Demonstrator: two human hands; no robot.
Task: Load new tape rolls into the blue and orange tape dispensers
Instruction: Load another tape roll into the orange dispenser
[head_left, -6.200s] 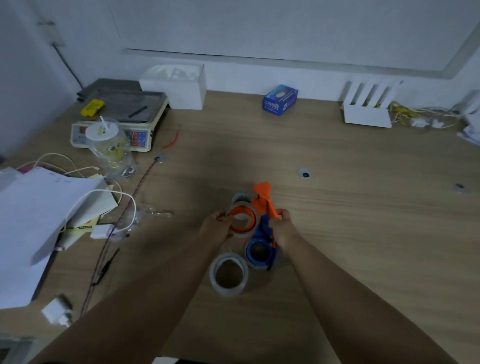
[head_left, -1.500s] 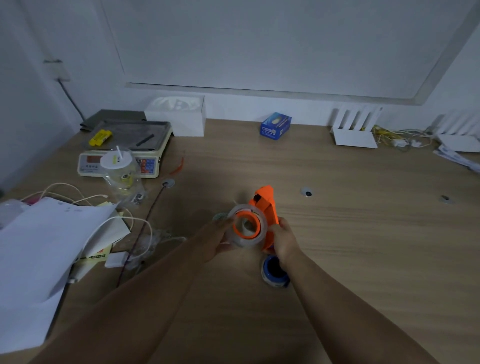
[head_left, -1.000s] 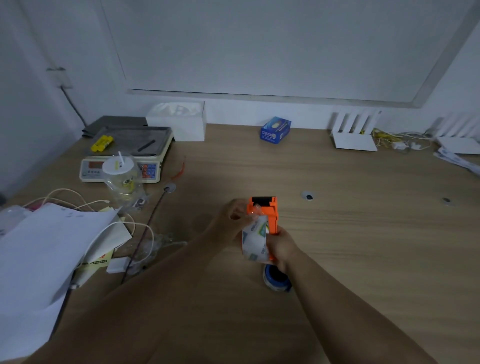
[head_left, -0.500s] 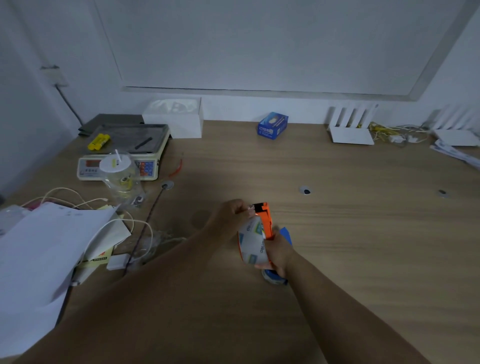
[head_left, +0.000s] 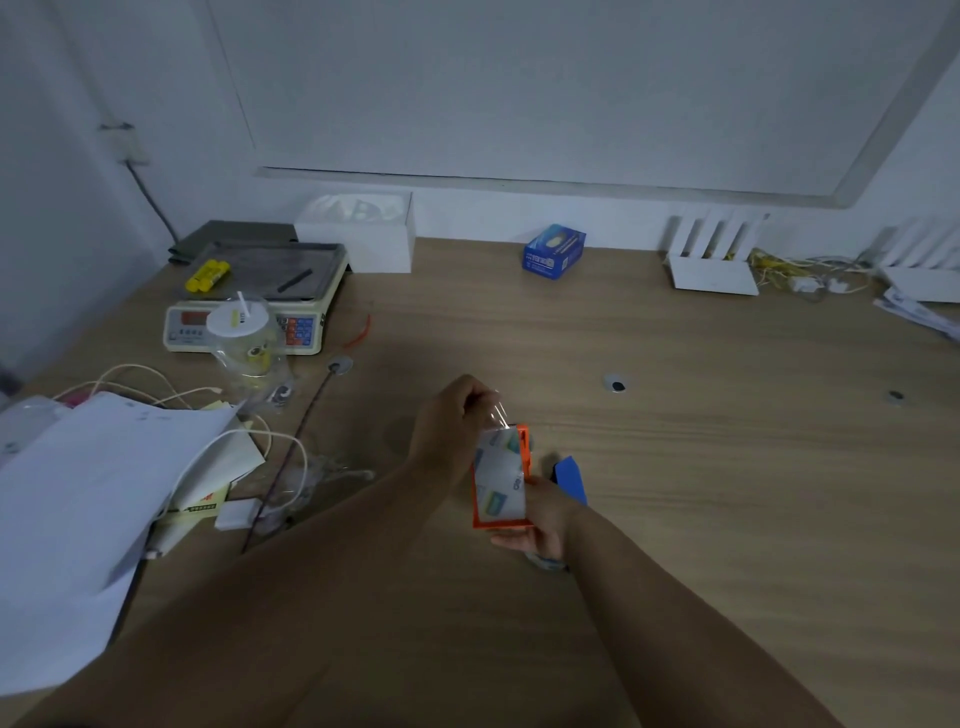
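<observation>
No lettering can be made out: print on the blue box (head_left: 554, 251), the scale's panel (head_left: 244, 328) and the tape roll (head_left: 500, 478) is blurred beyond reading.

Two bare forearms reached forward and converged. The left hand (head_left: 451, 426) was raised with fingers pinched together; the right hand (head_left: 540, 514) sat just below it, fingers curled in a grip.

the right hand (head_left: 537, 519) covers the lower back of the orange dispenser (head_left: 524, 457), so its handle is hidden. only a corner of the blue dispenser (head_left: 570, 475) shows past the wrist; whether it carries a roll cannot be told. print on the tape roll (head_left: 498, 480) is too blurred to read. both forearms run off the bottom edge.
</observation>
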